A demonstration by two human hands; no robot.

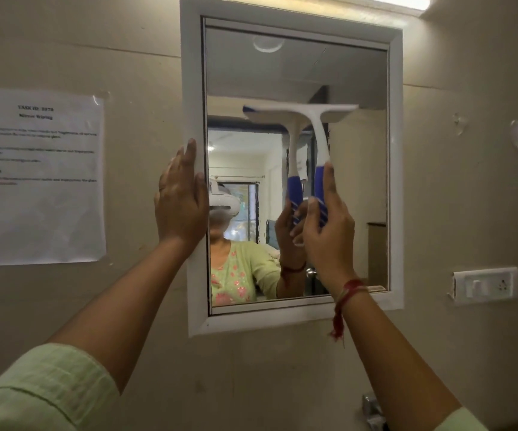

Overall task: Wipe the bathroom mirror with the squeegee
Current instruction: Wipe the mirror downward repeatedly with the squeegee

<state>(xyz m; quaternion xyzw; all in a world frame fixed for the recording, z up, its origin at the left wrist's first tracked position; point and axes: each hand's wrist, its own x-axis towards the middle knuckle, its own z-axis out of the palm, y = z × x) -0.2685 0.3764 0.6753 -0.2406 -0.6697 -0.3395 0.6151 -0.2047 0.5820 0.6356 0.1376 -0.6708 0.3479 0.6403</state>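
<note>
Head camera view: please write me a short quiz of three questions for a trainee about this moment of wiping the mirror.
1. True or false: the left hand rests with straight fingers on the white frame of the mirror.
2. Which part of the squeegee does the right hand grip? A) the blade B) the blue handle C) the white neck
3. Fill in: on the wall to the left of the mirror hangs a printed ____.

Key: 1 true; 2 B; 3 paper sheet.
</note>
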